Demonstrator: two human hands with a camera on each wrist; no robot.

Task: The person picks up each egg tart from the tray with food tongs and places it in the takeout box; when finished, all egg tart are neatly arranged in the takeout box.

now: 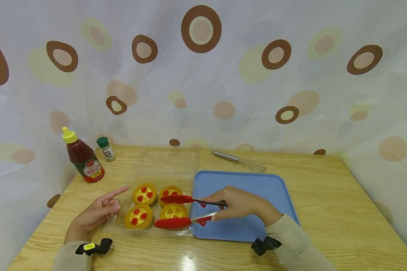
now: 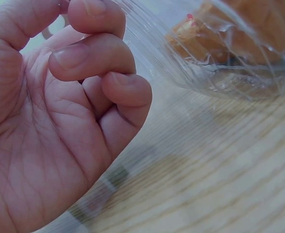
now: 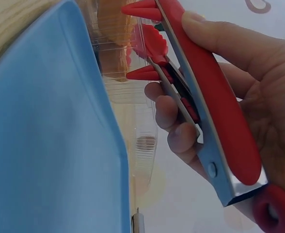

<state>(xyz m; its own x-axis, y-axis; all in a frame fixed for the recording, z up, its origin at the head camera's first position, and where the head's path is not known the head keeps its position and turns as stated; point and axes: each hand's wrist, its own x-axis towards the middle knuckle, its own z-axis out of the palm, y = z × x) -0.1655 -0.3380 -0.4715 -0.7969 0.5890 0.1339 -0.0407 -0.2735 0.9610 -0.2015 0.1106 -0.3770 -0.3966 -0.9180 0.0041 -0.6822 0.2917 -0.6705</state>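
Note:
My right hand (image 1: pixel 239 203) grips a pair of red-and-metal tongs (image 3: pixel 215 97). In the head view, their spread red tips (image 1: pixel 173 223) are over the right side of a clear plastic container (image 1: pixel 166 163) with its lid folded back. Between the tips sits an egg tart (image 1: pixel 174 211) with yellow pieces on top. Tarts with red pieces (image 1: pixel 138 216) fill the other places. Beside the container's left wall is my left hand (image 1: pixel 94 213), its index finger extended and the other fingers loosely curled around nothing. Whether it touches the plastic, I cannot tell.
A blue tray (image 1: pixel 237 184) lies right of the container, under my right hand. Behind it rests a whisk (image 1: pixel 239 161). At the back left stand a red sauce bottle (image 1: pixel 85 160) and a green-capped shaker (image 1: pixel 106 149). A patterned curtain (image 1: pixel 203 94) hangs behind the table.

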